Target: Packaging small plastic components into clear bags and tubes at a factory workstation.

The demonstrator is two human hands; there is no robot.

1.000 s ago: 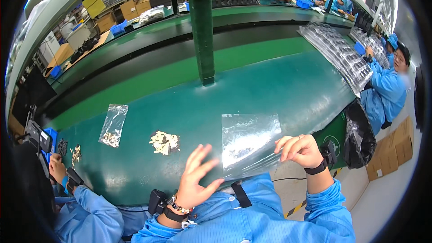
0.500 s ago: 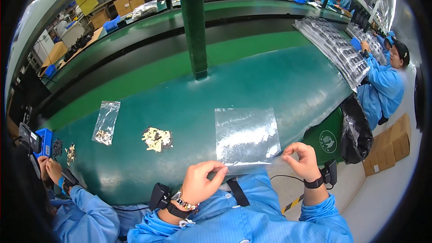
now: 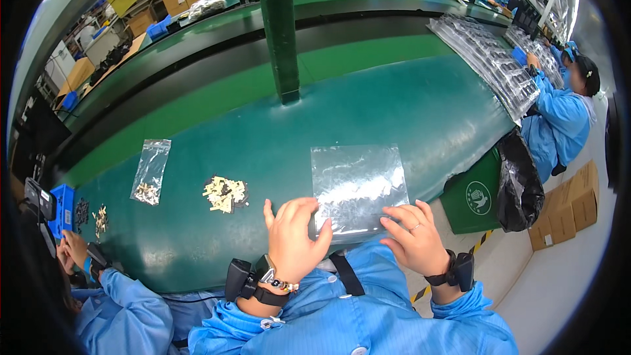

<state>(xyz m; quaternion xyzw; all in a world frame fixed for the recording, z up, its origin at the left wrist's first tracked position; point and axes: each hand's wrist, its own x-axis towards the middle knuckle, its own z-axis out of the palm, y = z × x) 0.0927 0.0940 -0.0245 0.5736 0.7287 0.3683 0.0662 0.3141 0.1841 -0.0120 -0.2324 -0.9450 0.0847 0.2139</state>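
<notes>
A large clear plastic bag [image 3: 355, 167] lies flat on the green tabletop right in front of me, light glaring off it. At its near left corner is my left hand [image 3: 294, 240], open, with the fingers stretched out and the thumb over the bag's edge. My right hand [image 3: 415, 240] is over the near right part of the bag, also open, its fingers spread and fingertips at the film. Neither hand grips anything. Whether the fingertips press on the film is hard to tell.
Left of the bag lies a pile of cream and black small pieces [image 3: 225, 194]. Farther left are a small zip bag [image 3: 152, 171] holding small parts and a co-worker's hands [image 3: 72, 250] by a blue bin [image 3: 62, 207]. Clear plastic trays [image 3: 490, 69] and a bin [image 3: 473, 200] are right.
Both hands have let go of the bag's near edge and opened. They have moved in over the bag, the right hand leftward. The bag now lies flat on the table.
</notes>
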